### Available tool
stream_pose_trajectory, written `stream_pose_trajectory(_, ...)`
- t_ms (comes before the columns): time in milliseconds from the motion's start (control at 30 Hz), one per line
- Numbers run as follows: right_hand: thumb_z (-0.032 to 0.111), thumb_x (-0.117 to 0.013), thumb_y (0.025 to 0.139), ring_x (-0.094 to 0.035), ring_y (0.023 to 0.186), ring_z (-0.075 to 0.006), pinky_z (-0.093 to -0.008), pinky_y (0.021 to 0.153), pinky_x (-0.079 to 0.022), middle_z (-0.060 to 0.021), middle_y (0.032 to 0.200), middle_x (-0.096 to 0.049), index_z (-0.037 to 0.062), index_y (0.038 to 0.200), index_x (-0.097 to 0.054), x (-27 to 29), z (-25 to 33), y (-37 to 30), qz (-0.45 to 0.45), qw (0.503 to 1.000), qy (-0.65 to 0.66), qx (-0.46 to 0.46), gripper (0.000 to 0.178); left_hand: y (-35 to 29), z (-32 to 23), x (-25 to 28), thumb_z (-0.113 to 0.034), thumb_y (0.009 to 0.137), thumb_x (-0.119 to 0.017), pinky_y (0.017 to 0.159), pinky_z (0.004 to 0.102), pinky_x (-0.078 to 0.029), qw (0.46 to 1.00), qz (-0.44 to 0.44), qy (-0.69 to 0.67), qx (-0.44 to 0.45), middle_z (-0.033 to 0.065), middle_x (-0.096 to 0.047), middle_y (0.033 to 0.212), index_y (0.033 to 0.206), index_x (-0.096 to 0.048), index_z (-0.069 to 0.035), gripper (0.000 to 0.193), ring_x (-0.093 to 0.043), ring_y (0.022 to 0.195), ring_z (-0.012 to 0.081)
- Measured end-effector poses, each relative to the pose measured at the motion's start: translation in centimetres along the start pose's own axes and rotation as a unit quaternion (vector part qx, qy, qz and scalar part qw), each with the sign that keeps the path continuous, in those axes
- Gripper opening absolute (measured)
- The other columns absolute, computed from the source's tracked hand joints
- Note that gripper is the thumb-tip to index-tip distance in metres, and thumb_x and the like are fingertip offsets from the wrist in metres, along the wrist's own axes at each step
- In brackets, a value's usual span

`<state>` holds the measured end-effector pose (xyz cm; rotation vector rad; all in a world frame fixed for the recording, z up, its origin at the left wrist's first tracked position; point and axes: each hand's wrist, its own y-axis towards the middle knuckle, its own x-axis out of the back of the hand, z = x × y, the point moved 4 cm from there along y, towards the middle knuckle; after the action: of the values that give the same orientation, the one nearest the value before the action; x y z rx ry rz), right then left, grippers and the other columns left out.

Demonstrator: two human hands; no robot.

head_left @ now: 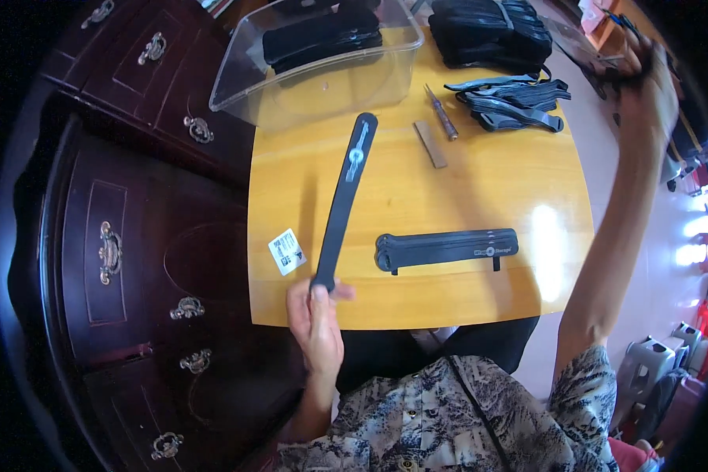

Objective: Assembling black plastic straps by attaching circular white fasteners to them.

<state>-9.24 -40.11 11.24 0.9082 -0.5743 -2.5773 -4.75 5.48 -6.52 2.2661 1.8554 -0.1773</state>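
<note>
Head camera: the left hand (317,334) has its grip closed on a slim black strap (344,200), thumb pressed over the rounded lower end, the rest slanting up above the tabletop (519,169). It stands out straight, so it is probably light and fairly stiff, perhaps smooth on its printed face; either rounded end looks good to pinch. Below lie a stacked strap bundle (448,249) and a white label (287,252). The right hand (649,94) is raised beyond the table's far right; its grip is too blurred to tell.

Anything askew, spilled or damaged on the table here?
One mild oddity: a loose white label lies tilted near the table's left edge, out of line with it. I see no spill or damage.
</note>
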Motion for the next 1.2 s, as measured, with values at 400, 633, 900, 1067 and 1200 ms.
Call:
stream_pose_trajectory(400,0.022,-0.05,0.096,-0.037,0.043,-0.0072,-0.0193,0.041,-0.026,-0.0031,0.062,-0.052,0.0011,0.112,-0.062,1.5,7.8,-18.8,0.109,0.942,-0.317,-0.011,0.029,5.4,1.4,0.2,-0.026,0.097,-0.052,0.043,0.0281,-0.054,0.986,0.012,0.067,0.149,0.0103,-0.06,0.065,0.088,-0.051,-0.004,0.024,-0.066,0.054,0.021)
stream_pose_trajectory(633,0.014,-0.055,0.088,-0.05,0.066,-0.0215,-0.0318,0.058,-0.044,-0.0068,0.072,-0.052,0.0051,0.119,-0.064,-1.0,5.5,-25.3,0.454,0.789,-0.415,-0.001,0.033,6.1,2.0,0.9,-0.021,0.097,-0.053,0.054,0.0276,-0.056,0.986,-0.002,0.079,0.148,0.0115,-0.063,0.076,0.091,-0.052,-0.003,0.018,-0.068,0.062,0.0217)
stream_pose_trajectory(900,0.01,-0.055,0.081,-0.054,0.073,-0.0234,-0.0349,0.06,-0.048,-0.0075,0.079,-0.053,0.0061,0.118,-0.058,-0.9,2.4,-28.7,0.502,0.736,-0.445,-0.087,0.037,7.2,2.5,0.7,-0.02,0.098,-0.049,0.063,0.0331,-0.058,0.984,-0.012,0.079,0.156,0.0157,-0.062,0.079,0.103,-0.045,0.0,0.021,-0.069,0.068,0.0279)
stream_pose_trajectory(1067,0.001,-0.057,0.08,-0.062,0.08,-0.0263,-0.0365,0.064,-0.051,-0.0087,0.087,-0.062,0.0067,0.116,-0.052,-0.6,1.0,-29.4,0.487,0.766,-0.385,-0.166,0.038,6.8,1.2,0.9,-0.022,0.1,-0.045,0.06,0.0324,-0.058,0.985,-0.042,0.049,0.16,0.0163,-0.062,0.078,0.124,-0.038,0.0,0.034,-0.069,0.067,0.0279)
stream_pose_trajectory(1200,0.003,-0.062,0.086,-0.067,0.079,-0.0225,-0.0313,0.067,-0.053,-0.0101,0.089,-0.066,0.0057,0.11,-0.052,0.0,0.3,-29.9,0.442,0.785,-0.271,-0.34,0.027,3.2,-0.1,-0.6,-0.02,0.1,-0.046,0.056,0.0291,-0.056,0.985,0.071,0.106,0.119,0.0145,-0.062,0.075,0.127,-0.043,-0.001,0.033,-0.067,0.062,0.0226)
